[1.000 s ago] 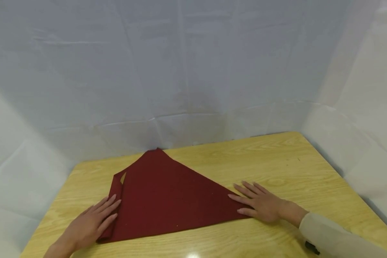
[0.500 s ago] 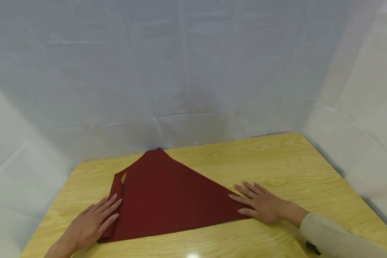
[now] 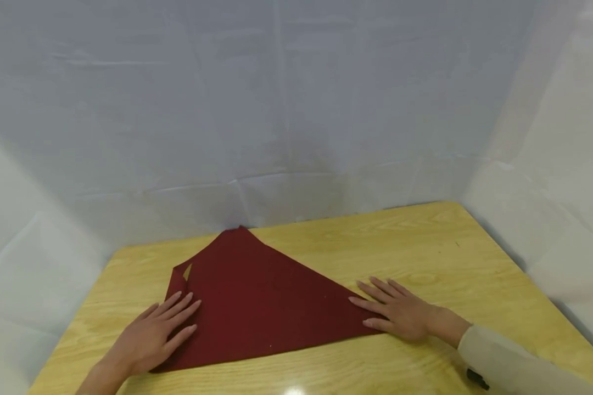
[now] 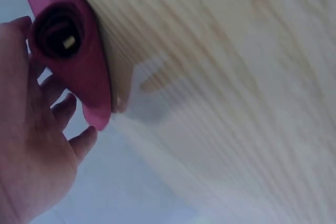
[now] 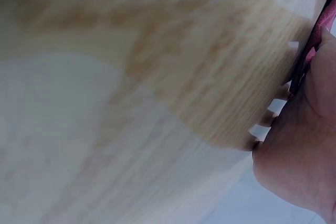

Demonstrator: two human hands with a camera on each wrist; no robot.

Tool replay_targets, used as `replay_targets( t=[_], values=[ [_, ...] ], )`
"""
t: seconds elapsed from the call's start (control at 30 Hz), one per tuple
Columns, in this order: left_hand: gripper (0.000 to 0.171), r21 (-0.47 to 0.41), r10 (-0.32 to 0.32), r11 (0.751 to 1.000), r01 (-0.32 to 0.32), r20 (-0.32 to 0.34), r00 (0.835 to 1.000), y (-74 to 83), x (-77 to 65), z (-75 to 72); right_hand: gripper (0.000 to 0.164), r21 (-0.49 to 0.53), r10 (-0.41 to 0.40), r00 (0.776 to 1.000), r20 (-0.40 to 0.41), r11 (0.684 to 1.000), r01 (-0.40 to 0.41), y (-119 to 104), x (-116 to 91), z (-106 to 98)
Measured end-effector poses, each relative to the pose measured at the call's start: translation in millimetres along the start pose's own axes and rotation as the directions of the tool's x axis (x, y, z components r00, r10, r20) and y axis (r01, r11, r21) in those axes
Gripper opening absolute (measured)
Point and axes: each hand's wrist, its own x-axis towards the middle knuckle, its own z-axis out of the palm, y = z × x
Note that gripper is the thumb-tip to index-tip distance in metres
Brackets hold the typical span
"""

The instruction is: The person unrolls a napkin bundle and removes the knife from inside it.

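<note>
A dark red cloth [image 3: 257, 302], folded to a rough triangle, lies on the wooden table with its peak at the back edge. Its left side is doubled over, and a small gap there shows the wood. My left hand [image 3: 150, 337] rests on that folded side, fingers extended over the cloth. From the left wrist view, the cloth [image 4: 89, 77] has a rounded, hollow fold end close to the fingers. My right hand [image 3: 402, 312] is spread at the cloth's right corner, its thumb and index finger on the fabric, the other fingers over wood. Little of the cloth [image 5: 328, 18] shows in the right wrist view.
The light wooden table [image 3: 400, 241] has rounded back corners. Pale sheeting [image 3: 286, 109] hangs behind it and along both sides. A small dark object [image 3: 477, 378] shows beneath the right sleeve [image 3: 514, 356].
My left hand has slid to the right and slightly away from me, so its fingers reach further onto the cloth. The right hand and the cloth have hardly moved.
</note>
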Motion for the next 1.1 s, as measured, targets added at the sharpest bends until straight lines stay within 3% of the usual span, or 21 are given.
replay_targets(
  t=[0.3,0.63,0.83,1.1],
  values=[
    [0.051,0.044,0.030,0.999,-0.030,0.006,1.000,3.6,-0.5,5.7,0.054,0.014,0.000,1.000,0.013,1.000,0.000,0.7,0.1,2.4],
    [0.050,0.067,0.014,0.998,-0.013,-0.002,1.000,-6.8,-6.6,4.8,0.053,0.035,-0.030,0.999,-0.029,0.999,0.031,7.7,0.8,7.4],
    [0.049,0.075,0.005,0.997,-0.005,-0.011,1.000,-13.6,-14.1,2.6,0.055,-0.011,0.007,1.000,-0.011,1.000,-0.007,17.2,2.3,19.4],
    [0.050,0.066,-0.013,0.998,0.013,0.010,1.000,-22.5,-17.3,0.0,0.054,0.016,-0.007,1.000,-0.008,1.000,0.007,6.2,0.2,4.6]
  ],
)
